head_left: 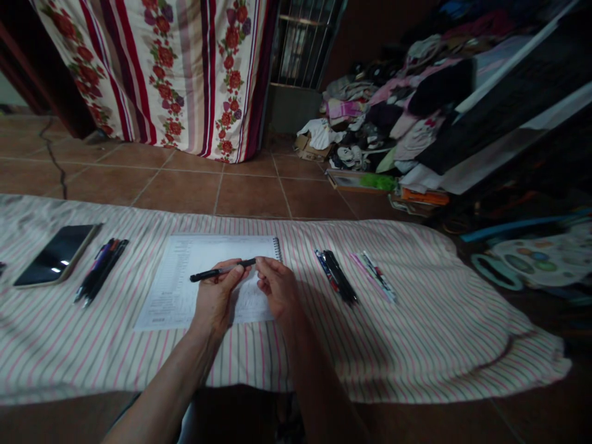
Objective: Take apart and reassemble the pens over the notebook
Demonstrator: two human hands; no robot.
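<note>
Over the spiral notebook, the left hand pinches a black pen, the right hand closed at its end (cap unclear). Handling seems midway; other pens lie grouped left and right of the notebook.

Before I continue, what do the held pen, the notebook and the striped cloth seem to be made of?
The pen: probably plastic, black with a paler, seemingly translucent middle.
The notebook: matte white paper, flat and marked; its dark coil could be metal or plastic.
The striped cloth: fabric, perhaps cotton, dull and wrinkled.
</note>
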